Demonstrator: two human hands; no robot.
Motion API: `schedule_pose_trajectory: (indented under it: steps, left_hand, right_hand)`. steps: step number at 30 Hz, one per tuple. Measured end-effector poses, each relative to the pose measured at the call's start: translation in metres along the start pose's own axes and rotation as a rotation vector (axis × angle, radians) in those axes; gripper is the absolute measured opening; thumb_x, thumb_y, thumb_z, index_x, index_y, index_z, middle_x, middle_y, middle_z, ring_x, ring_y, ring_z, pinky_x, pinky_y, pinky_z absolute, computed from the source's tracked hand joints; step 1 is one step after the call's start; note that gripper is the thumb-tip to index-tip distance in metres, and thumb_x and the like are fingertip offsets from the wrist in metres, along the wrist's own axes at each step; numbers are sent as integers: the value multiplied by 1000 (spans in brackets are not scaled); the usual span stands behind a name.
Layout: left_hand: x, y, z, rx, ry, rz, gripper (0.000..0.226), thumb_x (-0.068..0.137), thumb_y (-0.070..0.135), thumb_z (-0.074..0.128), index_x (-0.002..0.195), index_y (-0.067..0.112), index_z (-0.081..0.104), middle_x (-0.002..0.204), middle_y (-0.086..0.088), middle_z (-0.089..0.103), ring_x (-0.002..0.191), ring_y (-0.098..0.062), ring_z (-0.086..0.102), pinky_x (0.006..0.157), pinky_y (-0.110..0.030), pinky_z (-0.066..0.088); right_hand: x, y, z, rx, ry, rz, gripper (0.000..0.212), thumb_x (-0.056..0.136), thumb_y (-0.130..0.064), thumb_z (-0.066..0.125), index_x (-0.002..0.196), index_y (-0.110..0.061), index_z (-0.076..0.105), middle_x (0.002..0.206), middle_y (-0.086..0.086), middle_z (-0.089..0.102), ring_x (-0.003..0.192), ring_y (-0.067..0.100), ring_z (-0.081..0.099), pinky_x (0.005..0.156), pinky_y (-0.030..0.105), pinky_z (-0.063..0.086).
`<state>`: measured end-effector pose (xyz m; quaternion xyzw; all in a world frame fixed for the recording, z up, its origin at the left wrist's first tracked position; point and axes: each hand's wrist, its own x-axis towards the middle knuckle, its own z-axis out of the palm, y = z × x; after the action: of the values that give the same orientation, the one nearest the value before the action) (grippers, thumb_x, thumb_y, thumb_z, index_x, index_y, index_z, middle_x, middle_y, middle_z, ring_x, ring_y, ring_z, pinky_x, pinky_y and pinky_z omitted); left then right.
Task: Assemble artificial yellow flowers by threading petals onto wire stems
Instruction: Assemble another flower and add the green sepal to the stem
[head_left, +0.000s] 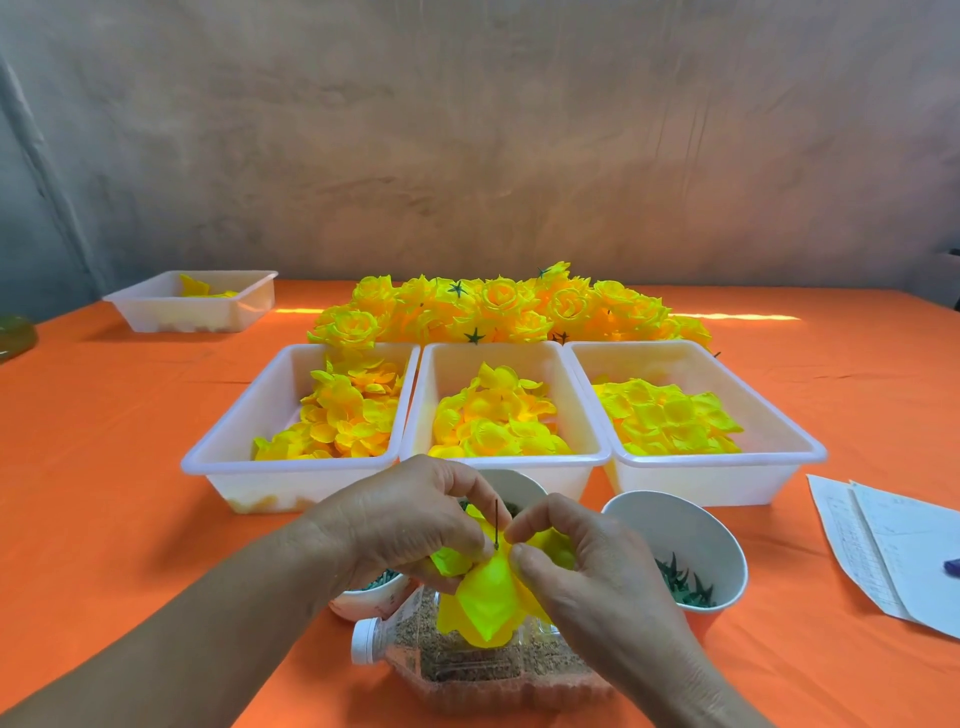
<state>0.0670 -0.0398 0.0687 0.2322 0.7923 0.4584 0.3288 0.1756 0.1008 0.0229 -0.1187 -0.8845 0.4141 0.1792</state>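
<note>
Orange tablecloth (104, 467) bears three white bins (545, 460) heaped with yellow petals (498, 421).

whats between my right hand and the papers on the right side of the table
A white paper cup holding green star-shaped pieces stands between the right hand, pinching yellow petals, and the papers, in the head view.

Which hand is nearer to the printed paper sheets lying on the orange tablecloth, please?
Right. The right hand lies between the paper sheets and the left hand, which is farther away; both hands pinch the yellow petals.
</note>
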Motion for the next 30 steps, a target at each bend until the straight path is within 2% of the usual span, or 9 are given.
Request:
schedule_pose_trajectory:
  steps: [5, 7, 10, 12, 15, 19, 22, 26, 30]
  left_hand:
    - [1, -9, 7, 24, 18, -26, 23, 79, -2, 68, 86, 20, 71, 70, 0, 60, 58, -10, 64, 56, -29, 56]
    - [2, -12, 5, 33, 4, -28, 20, 82, 3, 69, 90, 21, 71, 61, 7, 60, 55, -7, 63, 58, -29, 57]
    - [3, -14, 0, 61, -27, -44, 16, 85, 12, 71, 94, 25, 71, 49, 15, 56, 49, -3, 58, 60, -28, 57]
    - [2, -14, -5, 71, -78, -59, 16, 85, 16, 72, 95, 28, 74, 54, 16, 57, 55, -2, 58, 67, -28, 56]
    - [2, -9, -18, 50, -115, -40, 22, 80, 21, 77, 96, 36, 76, 78, 10, 63, 81, -3, 64, 81, -29, 53]
    - [11, -1, -34, 61, -3, 10, 27, 74, 32, 81, 97, 44, 74, 105, 4, 65, 103, -12, 62, 82, -30, 51]
    - [25, -1, -37, -16, 93, 42, 29, 68, 31, 83, 96, 33, 76, 100, -3, 68, 101, -20, 63, 90, -39, 53]
    - [56, -5, -31, -161, 214, 85, 11, 83, 14, 74, 93, 17, 75, 85, -2, 67, 83, -16, 61, 77, -29, 54]
    - [87, -11, -25, -208, 359, 130, 8, 85, 8, 71, 90, 14, 73, 92, -7, 69, 85, -17, 62, 76, -27, 54]
  right_hand:
    - [1, 3, 3, -34, -17, 26, 11, 76, -36, 61, 83, -45, 61, 64, -4, 64, 61, 6, 58, 60, 29, 50]
    - [3, 4, 3, -63, -22, 28, 10, 76, -39, 60, 82, -46, 61, 66, -4, 66, 63, 6, 58, 61, 29, 51]
    - [6, 5, 0, -81, -63, 48, 10, 78, -38, 61, 82, -47, 60, 62, -5, 60, 61, 0, 55, 55, 19, 44]
    - [7, 3, -6, -70, -123, 60, 8, 80, -42, 61, 82, -49, 62, 64, -10, 56, 58, -5, 52, 48, 13, 38]
    - [11, 3, -21, -38, -134, 60, 5, 80, -51, 63, 79, -56, 64, 74, -10, 52, 62, -12, 50, 55, 6, 36]
    - [24, 13, -46, 44, -36, 72, 5, 81, -47, 66, 85, -49, 68, 64, -11, 47, 49, -1, 46, 52, 16, 32]
    - [38, 23, -63, 70, 37, 106, 9, 82, -38, 66, 79, -45, 70, 59, -16, 54, 48, -3, 48, 50, 18, 35]
    - [72, 45, -78, 7, 125, 159, 9, 83, -33, 66, 77, -35, 72, 58, -12, 54, 51, 4, 46, 51, 26, 33]
    - [119, 71, -88, -113, 144, 226, 8, 84, -24, 64, 83, -27, 72, 75, -3, 66, 68, 19, 57, 60, 30, 40]
